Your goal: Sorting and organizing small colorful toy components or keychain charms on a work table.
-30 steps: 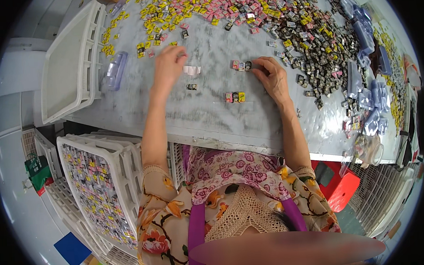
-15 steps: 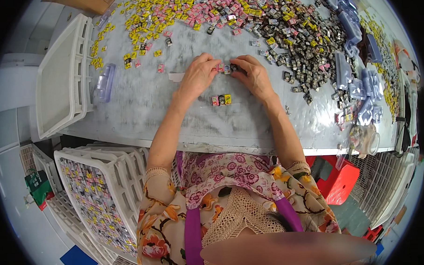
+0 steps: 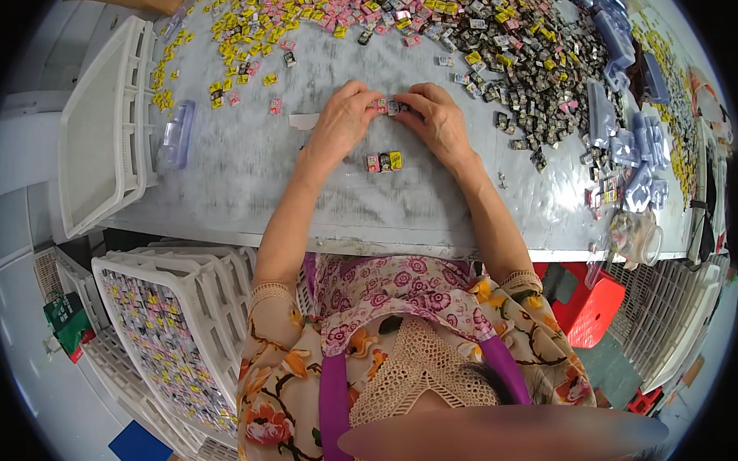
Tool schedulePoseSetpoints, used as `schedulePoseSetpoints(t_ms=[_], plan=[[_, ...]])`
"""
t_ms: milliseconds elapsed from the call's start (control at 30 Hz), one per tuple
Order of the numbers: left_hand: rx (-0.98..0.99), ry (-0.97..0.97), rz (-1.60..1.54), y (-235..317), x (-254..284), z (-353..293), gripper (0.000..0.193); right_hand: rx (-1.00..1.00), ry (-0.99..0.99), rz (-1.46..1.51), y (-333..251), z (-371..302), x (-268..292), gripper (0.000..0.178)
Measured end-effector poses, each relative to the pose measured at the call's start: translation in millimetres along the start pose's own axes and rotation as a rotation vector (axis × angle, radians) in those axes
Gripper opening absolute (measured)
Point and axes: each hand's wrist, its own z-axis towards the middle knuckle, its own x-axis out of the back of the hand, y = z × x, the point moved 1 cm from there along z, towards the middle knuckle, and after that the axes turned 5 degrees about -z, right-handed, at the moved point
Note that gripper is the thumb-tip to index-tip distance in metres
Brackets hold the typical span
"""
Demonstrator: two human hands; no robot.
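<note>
My left hand point(image 3: 350, 117) and my right hand point(image 3: 437, 121) meet over the grey table, fingers closed in pinches. Between them is a short row of tiny printed boxes point(image 3: 392, 107), pink at the left, pale in the middle and dark at the right. The left fingertips press the row's pink end, and those on the right grip its dark end, partly hiding it. Nearer to me lies a separate set of small boxes point(image 3: 384, 162), pink, black and yellow side by side. A whitish strip point(image 3: 304, 120) rests beside my left hand.
Loose yellow boxes point(image 3: 253, 39), pink ones and a heap of dark ones point(image 3: 543, 86) spread across the far side. Clear plastic cases point(image 3: 605, 116) pile up at the right, with another case point(image 3: 179, 135) at left near a white crate point(image 3: 68, 172). Filled white trays point(image 3: 166, 351) stand below.
Both hands stay on the row, with the right hand shifted slightly left and the fingers closer together. The whole view has moved a little. The separate set of boxes still lies on the table.
</note>
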Motion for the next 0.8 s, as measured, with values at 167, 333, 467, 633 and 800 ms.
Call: schedulePoseSetpoints(t_ms=[167, 333, 467, 633, 800], plan=[[-0.032, 0.006, 0.012, -9.9, 13.0, 0.2, 0.027, -0.015, -0.016, -0.006, -1.7, -2.6, 2.5, 0.028], [0.115, 0.013, 0.116, -30.8, 49.4, -12.5, 0.028, -0.008, -0.018, -0.016, -1.9, -3.9, 5.5, 0.028], [0.205, 0.063, 0.071, -66.8, 84.7, -37.1, 0.03, -0.02, -0.017, -0.011, -0.7, -4.7, 4.5, 0.028], [0.29, 0.0, 0.313, -91.0, 130.7, -9.3, 0.03, -0.017, -0.015, -0.025, 0.6, -4.3, 5.2, 0.029], [0.196, 0.205, 0.292, -131.8, 136.5, 52.4, 0.036, -0.007, -0.006, -0.017, -2.5, -4.8, 1.7, 0.03]])
